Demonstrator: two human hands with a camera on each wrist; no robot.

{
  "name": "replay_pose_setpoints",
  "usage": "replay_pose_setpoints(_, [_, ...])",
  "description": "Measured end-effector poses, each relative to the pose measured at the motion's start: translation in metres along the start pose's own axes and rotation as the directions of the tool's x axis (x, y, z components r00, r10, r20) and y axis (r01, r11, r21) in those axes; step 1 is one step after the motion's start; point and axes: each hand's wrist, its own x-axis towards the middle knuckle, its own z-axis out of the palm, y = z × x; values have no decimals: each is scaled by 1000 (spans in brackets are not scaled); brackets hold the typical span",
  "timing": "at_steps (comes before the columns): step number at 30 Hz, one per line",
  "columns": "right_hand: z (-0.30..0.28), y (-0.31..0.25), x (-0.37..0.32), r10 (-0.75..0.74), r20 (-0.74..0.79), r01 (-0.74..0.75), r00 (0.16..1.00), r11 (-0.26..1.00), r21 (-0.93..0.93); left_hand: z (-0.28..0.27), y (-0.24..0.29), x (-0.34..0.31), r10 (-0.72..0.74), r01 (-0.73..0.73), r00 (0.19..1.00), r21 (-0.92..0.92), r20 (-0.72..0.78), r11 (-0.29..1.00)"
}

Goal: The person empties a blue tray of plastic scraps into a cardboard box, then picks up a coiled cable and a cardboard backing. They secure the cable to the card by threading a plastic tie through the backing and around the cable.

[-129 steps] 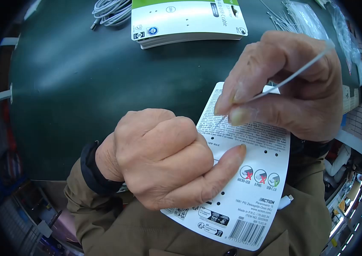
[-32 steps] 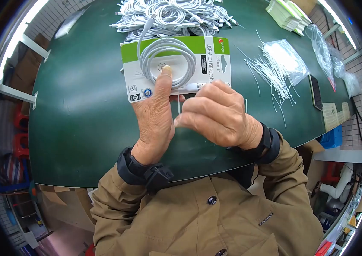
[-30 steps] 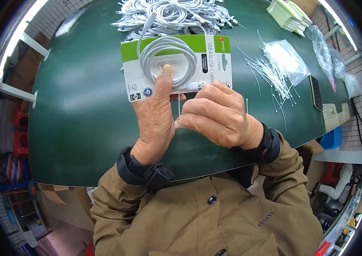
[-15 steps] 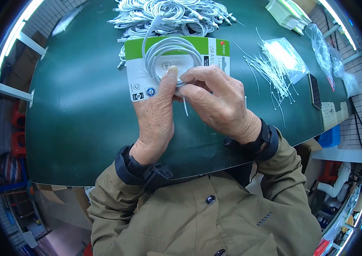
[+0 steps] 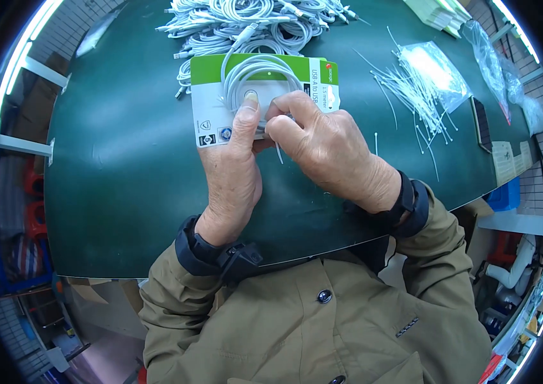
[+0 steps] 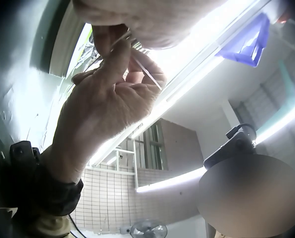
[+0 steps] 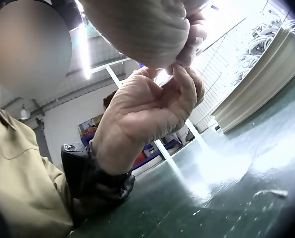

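A green-and-white packaging card [image 5: 210, 115] with a coiled white cable [image 5: 265, 67] on its face is held over the dark green table [image 5: 124, 166]. My left hand [image 5: 239, 128] grips the card from below, thumb pressing the coil's centre. My right hand [image 5: 284, 121] has its fingers curled at the card's lower middle and pinches a thin white cable tie [image 5: 278, 153] whose tail hangs below the card. In the left wrist view the right hand [image 6: 103, 104] shows from beneath with the tie [image 6: 147, 74] running between its fingers. The right wrist view shows the left hand [image 7: 147, 109] from below.
A heap of white cables [image 5: 246, 25] lies at the table's far side. Loose cable ties [image 5: 412, 89] and a clear plastic bag [image 5: 435, 70] are spread at the right, beside a dark flat object [image 5: 481, 125]. A stack of cards [image 5: 444, 9] sits far right.
The card, earlier held back-side up while a tie was threaded through a hole, is now face up and farther away. The right hand has risen from the card's lower edge onto the cable.
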Motion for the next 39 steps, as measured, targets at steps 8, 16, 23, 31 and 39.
replay_pose_setpoints(8, [1,4,-5,-21,-50,24,999,998,63,-6,-4,0,-29,27,999,52,41,998])
replay_pose_setpoints(16, [0,4,-4,-3,-232,50,973,980,195,-4,0,1,97,-101,993,65,70,993])
replay_pose_setpoints(23, [-6,-5,-4,-24,-221,76,975,971,228,-2,6,-1,101,-105,992,62,69,992])
replay_pose_setpoints(31, [4,-13,-5,-53,-323,168,945,925,340,-5,7,1,51,-51,997,6,52,999])
replay_pose_setpoints(39, [7,-11,-6,-59,-318,196,946,886,420,0,9,-1,74,-75,997,82,23,994])
